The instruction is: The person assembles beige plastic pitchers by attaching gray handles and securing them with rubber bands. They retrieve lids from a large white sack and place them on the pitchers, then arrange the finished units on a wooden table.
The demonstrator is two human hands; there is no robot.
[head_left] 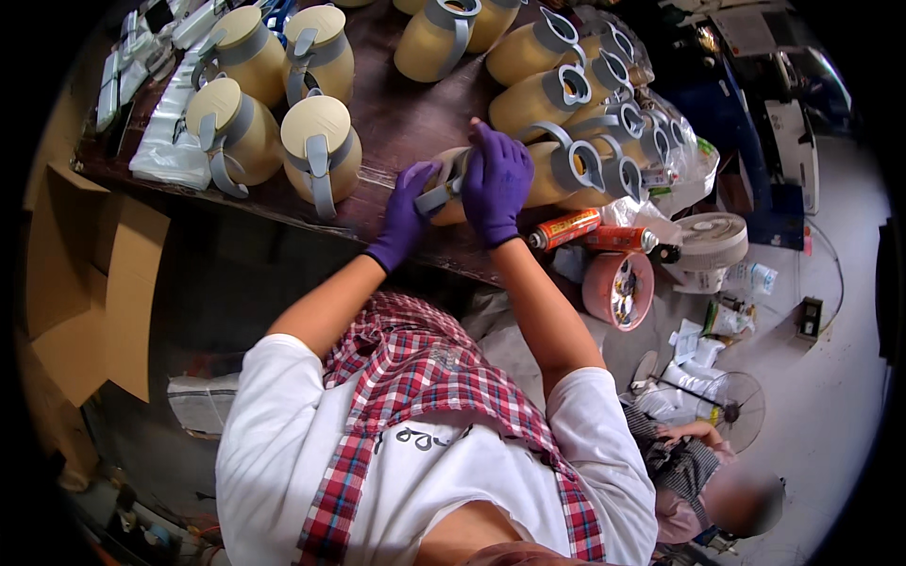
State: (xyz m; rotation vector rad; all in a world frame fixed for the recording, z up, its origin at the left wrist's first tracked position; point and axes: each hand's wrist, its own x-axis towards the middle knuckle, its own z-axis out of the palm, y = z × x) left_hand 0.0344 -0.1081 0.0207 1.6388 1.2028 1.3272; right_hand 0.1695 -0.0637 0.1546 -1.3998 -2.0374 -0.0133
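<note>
Both my hands wear purple gloves and hold a beige thermal jug [451, 215] with a grey collar and handle, at the table's front edge. My left hand [406, 217] grips its left side by the grey handle. My right hand [498, 184] is closed over its top and right side, hiding much of it. To the left stand several lidded jugs, the nearest lidded jug [321, 156] with its grey handle facing me. At the right, several jugs with open grey collars are crowded together, among them an open-topped jug [543, 99].
Two orange-red spray cans [566, 229] lie right of my hands, above a pink bucket [642, 274] of small parts. Clear plastic bags [175, 141] lie on the dark table [392, 113]. An open cardboard box [132, 292] stands at left. Another person [694, 472] sits lower right near a fan [741, 406].
</note>
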